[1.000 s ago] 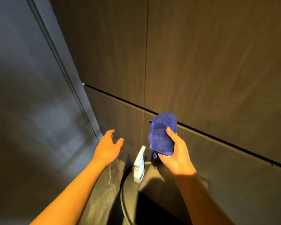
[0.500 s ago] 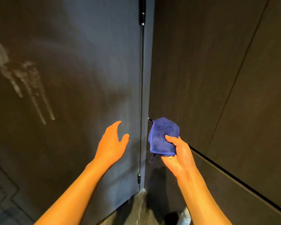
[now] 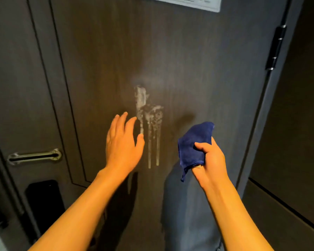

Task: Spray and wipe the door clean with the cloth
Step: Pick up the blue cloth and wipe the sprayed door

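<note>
Two foamy runs (image 3: 153, 142) slide down the door (image 3: 198, 69) between the hands; left unwiped they could drip lower. Right hand (image 3: 209, 160) grips the blue cloth (image 3: 192, 144), bunched. Left hand (image 3: 122, 144) is spread, empty.

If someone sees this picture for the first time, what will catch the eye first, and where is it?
First, the white foam patch in the middle of the dark door, with thin streaks running down from it. Next, the blue cloth bunched in the right hand, to the right of the foam and lower. The left hand is open and empty just left of the streaks.
</note>
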